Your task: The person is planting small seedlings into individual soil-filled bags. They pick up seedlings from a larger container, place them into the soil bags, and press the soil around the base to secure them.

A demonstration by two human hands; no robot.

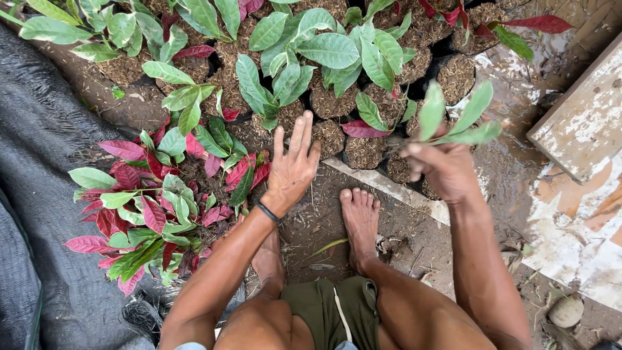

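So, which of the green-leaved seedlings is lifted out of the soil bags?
The small green-leaved seedling gripped in the right hand; the others stand rooted in black soil bags.

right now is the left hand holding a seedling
No, the left hand is open with fingers spread above the soil bags; the right hand grips the green seedling.

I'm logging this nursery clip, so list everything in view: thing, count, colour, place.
Potted seedlings: many, green leaves, dark soil bags, top.
Seedling pile: one heap, red and green, left.
Netting: one, black, far left.
Board: one, weathered white, right.
Held seedling: one, green, in right hand.
Wristband: one, black, left wrist.
Shorts: olive, bottom.
Bare foot: centre.
Left hand: open, fingers spread, empty.
Right hand: gripping seedling.
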